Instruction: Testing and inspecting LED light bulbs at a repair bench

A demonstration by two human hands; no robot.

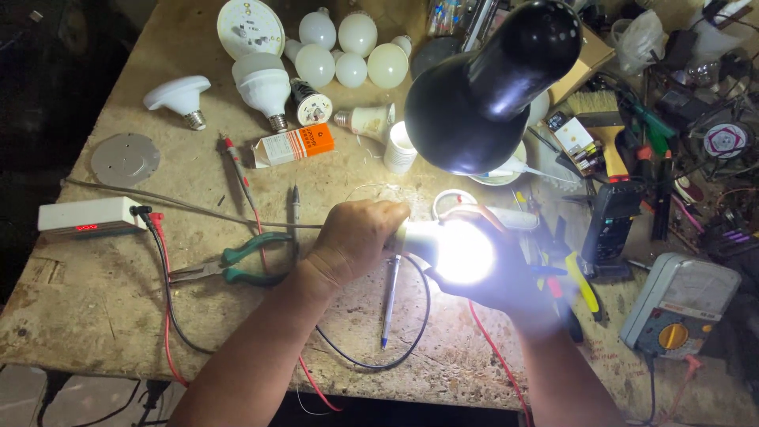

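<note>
My left hand (353, 237) grips the white base of a lamp bulb (455, 249) that glows very bright above the wooden bench (118, 308). My right hand (506, 289) cups the bulb's lit dome from the right and below, its fingers dark against the glare. Both hands hold the same bulb near the middle of the bench. A blue pen (390, 300) and a loop of black wire (411, 340) lie on the bench under the hands.
A black desk lamp shade (482, 87) hangs just above the hands. Several white bulbs (348, 47) and an orange-white box (294, 145) lie at the back. Green-handled pliers (237, 265), a white meter box (83, 219) with leads at left, a multimeter (680, 304) and tool clutter at right.
</note>
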